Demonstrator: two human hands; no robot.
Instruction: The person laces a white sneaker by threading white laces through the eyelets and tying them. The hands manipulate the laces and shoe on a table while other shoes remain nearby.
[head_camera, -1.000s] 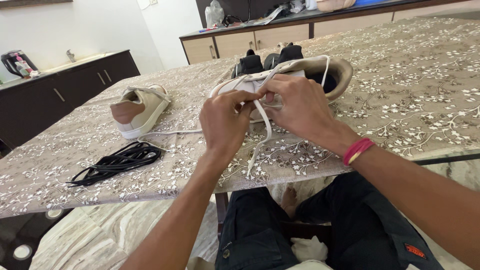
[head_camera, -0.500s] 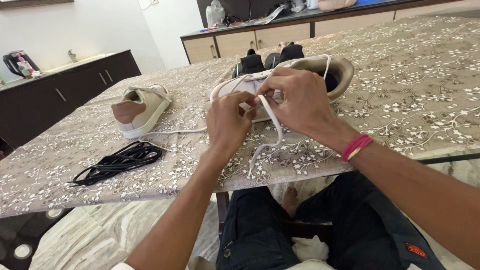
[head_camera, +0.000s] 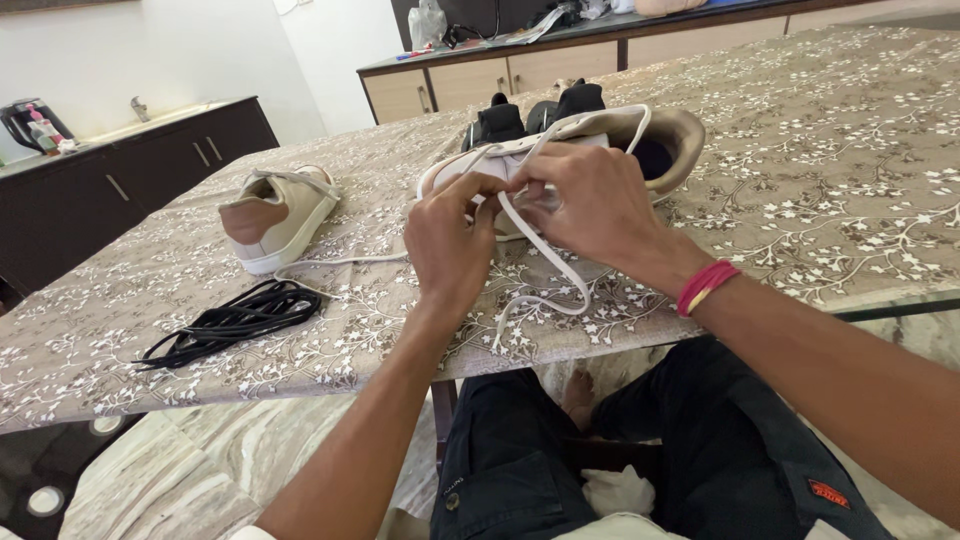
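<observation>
Under both hands (head_camera: 520, 215), beige shoe (head_camera: 640, 140), white lace (head_camera: 545, 260)

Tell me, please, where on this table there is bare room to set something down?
The widest free patch of tablecloth lies right of the near shoe, out to the far edge. A smaller one sits at the front edge between the black laces and the left hand. It is crowded around both hands, the white lace and the second shoe.
</observation>
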